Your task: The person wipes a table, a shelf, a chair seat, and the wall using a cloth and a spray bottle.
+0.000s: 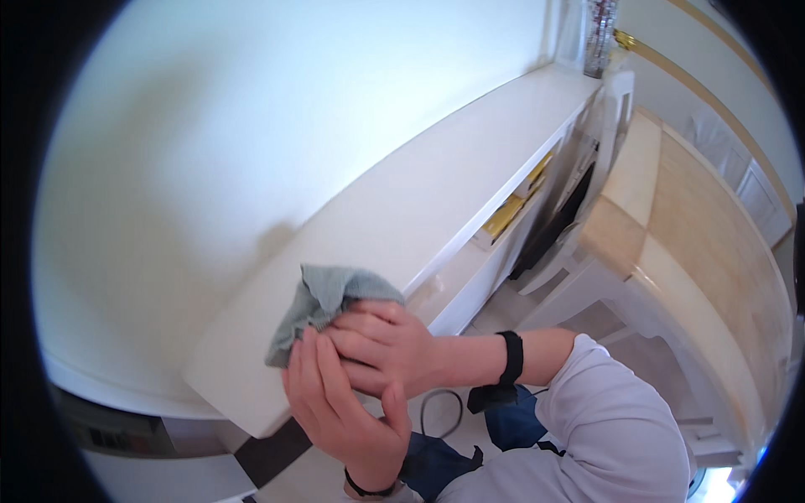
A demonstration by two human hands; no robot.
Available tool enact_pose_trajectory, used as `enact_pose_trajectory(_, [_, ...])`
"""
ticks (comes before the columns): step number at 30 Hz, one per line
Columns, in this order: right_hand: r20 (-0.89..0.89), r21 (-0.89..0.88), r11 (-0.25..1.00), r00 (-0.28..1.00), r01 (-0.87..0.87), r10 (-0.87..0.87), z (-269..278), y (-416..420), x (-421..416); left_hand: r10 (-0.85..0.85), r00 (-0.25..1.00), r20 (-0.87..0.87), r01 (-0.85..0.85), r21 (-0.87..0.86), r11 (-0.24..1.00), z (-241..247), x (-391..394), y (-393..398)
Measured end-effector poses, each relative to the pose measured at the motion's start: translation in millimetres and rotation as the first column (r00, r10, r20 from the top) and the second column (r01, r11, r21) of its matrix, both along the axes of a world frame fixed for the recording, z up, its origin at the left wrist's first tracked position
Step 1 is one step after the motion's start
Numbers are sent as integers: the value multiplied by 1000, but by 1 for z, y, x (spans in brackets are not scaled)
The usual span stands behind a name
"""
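A grey-green cloth (pixel 352 286) lies bunched near the close end of a long white shelf top (pixel 440 170). My right hand (pixel 390 346), reaching in from the right, has its fingers curled on the cloth's lower side. Just below it, my left hand (pixel 333 402) holds its fingers straight and close together. Their tips touch the cloth's lower edge and overlap the right hand's fingers. Whether the left hand grips any fabric is hidden beneath it. Each wrist wears a black band (pixel 512 358).
A pale wall (pixel 251 126) runs along the shelf top. Yellow-and-white items (pixel 509 217) sit in the compartment below. To the right stand a white chair (pixel 619 113) and a stone-topped table (pixel 704 214). A glittering vase-like object (pixel 597 41) is at the far end. A dark cable (pixel 443 393) loops near my legs.
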State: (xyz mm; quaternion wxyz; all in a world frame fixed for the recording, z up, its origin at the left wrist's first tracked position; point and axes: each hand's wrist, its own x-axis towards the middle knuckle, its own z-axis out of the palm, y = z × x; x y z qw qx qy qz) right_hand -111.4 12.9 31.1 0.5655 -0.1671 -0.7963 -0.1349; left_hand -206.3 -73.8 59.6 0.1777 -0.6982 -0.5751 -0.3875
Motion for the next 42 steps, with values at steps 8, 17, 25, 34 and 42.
enact_pose_trajectory(8, [88,-239,964,991,116,-97,18,7,51,-205,979,6,199,-284,938,38,32,25])
enact_pose_trajectory(17, [97,-548,805,973,228,-210,58,44,147,-374,907,195,422,-417,805,71,121,100])
enact_pose_trajectory(25, [19,-600,778,975,187,-220,64,98,203,-320,885,340,450,-438,778,59,184,163])
enact_pose_trajectory(34, [170,-619,728,955,296,-244,71,113,211,-278,900,336,419,-492,763,68,192,178])
enact_pose_trajectory(42, [265,-631,693,937,348,-230,77,106,206,-286,908,305,417,-608,676,75,172,177])
